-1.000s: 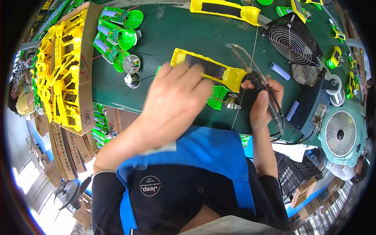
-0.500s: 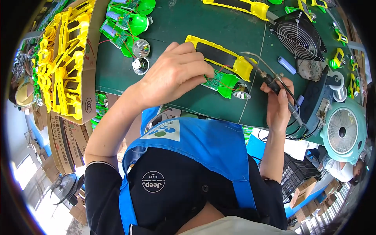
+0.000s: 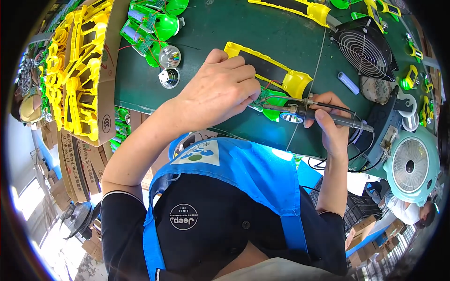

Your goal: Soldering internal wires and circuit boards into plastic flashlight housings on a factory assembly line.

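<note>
My left hand [image 3: 218, 89] is closed over the left end of a small green lamp housing [image 3: 273, 114]. Its fingertips are pressed together at the circuit board, and what they pinch is hidden. With my right hand [image 3: 332, 131] I grip a soldering iron [image 3: 307, 113], held almost level. The iron's tip points left over the board close to my left fingers; whether it touches cannot be seen. A shiny reflector [image 3: 291, 118] sits at the housing's right end, under the iron. Just beyond lies a yellow shell [image 3: 299, 82] with a dark panel.
Green assemblies [image 3: 154, 28] and loose reflectors [image 3: 169, 57] lie at left, beside a carton of yellow frames [image 3: 107, 79]. To the right are a blue cylindrical cell [image 3: 348, 83], a black fan [image 3: 363, 49], a dark soldering station [image 3: 375, 126] and a pale green fan [image 3: 408, 161].
My right hand has brought the soldering iron down and left, from tilted and apart to nearly level over the board. My left hand has shifted slightly right.
</note>
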Available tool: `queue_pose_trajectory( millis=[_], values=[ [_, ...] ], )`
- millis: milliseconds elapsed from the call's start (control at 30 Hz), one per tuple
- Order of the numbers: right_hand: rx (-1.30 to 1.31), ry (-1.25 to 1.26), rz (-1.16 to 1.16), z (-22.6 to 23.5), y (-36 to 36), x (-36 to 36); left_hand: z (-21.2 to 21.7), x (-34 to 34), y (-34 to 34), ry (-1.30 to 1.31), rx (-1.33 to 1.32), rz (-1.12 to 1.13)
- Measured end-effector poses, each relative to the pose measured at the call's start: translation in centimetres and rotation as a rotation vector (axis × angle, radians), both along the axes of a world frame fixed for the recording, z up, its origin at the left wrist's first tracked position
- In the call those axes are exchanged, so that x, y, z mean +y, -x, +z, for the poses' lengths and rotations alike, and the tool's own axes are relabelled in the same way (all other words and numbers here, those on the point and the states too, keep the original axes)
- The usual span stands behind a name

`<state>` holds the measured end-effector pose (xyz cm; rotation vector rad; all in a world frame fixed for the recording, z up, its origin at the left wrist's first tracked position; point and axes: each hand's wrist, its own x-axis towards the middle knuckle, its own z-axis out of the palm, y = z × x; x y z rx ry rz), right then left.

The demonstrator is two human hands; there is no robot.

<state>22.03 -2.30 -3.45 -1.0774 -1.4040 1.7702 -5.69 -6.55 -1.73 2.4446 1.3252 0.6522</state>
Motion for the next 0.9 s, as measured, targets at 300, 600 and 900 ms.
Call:
queue_pose_trajectory(
  millis=[300,600,900],
  values=[
    [-0.018,-0.003,0.015,0.0,0.0,0.0,0.0,0.2,0.0,-0.002,0.056,0.004],
    [0.067,-0.005,-0.093,-1.3,-1.4,-0.3,-0.2,0.3,0.0,0.009,0.035,0.0],
    [0.127,0.008,-0.137,-1.3,-2.3,-0.3,0.5,0.2,-0.4,0.016,0.056,0.006]
  ],
)
